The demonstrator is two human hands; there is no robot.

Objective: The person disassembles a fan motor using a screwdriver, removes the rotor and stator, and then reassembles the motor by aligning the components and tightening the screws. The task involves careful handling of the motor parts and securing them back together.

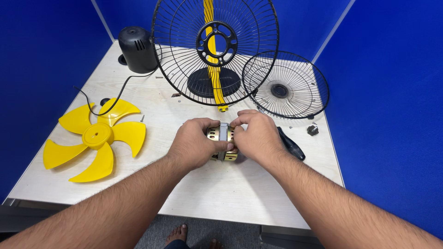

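**2 hands gripping a fan motor on a workbench**

The left hand (196, 143) and the right hand (258, 136) are closing around a brass-coloured fan motor (223, 140) with a grey band about its middle, each hand clasping 1 end. The fingers of both hands are curling over the top of the motor, and the thumbs are pressing in near the grey band. The motor is sitting at the centre of a pale wooden table (221, 193), just in front of the yellow fan stand (213, 60).

To the left, a yellow fan blade (94, 138) with 5 vanes is lying flat on the table, well apart from the hands. A black motor cover (137, 48) is standing at the far left corner, with a black cable (115, 99) trailing from it toward the blade. A large black wire guard (215, 50) is standing upright behind the motor, and a second, smaller-looking guard (285, 85) is leaning to its right. A black-handled screwdriver (290, 144) is lying just beside the right hand, partly hidden by it. Blue partition walls (387, 92) are enclosing the table.
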